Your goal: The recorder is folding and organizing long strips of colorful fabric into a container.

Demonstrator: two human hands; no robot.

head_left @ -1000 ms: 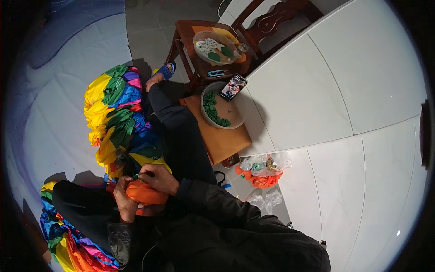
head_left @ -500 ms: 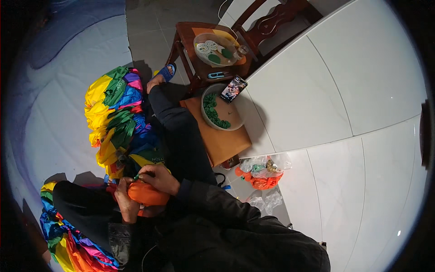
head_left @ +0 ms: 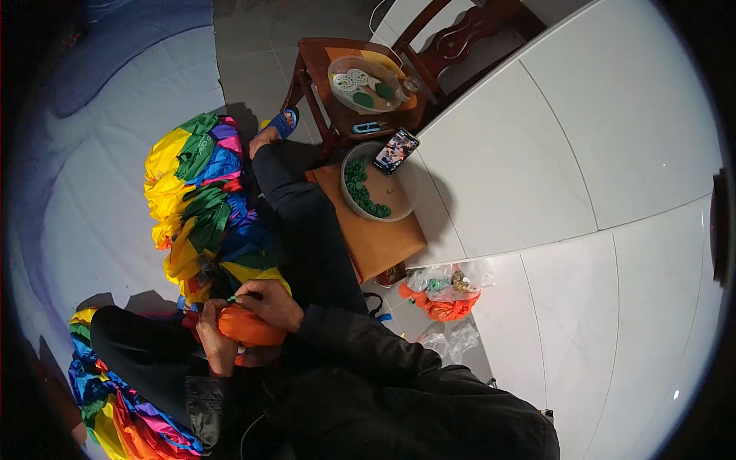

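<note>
Grey tiled floor (head_left: 249, 77) at eleven o'clock; at eight, the left hand (head_left: 217, 343) grips an orange fabric bundle (head_left: 251, 330), the right hand (head_left: 272, 303) pinches a green piece (head_left: 232, 300): seemingly fine fingerwork, calling next for steadiness.

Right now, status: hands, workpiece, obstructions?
Right hand pinching small green piece. Left hand against orange fabric bundle. Multicoloured fabric bunched just beyond both hands.

Orange fabric (head_left: 251, 328) contrasts with a black jacket (head_left: 368, 339); bunched cloth (head_left: 167, 195) blazes in patches (yellow, green, blue and pink).
</note>
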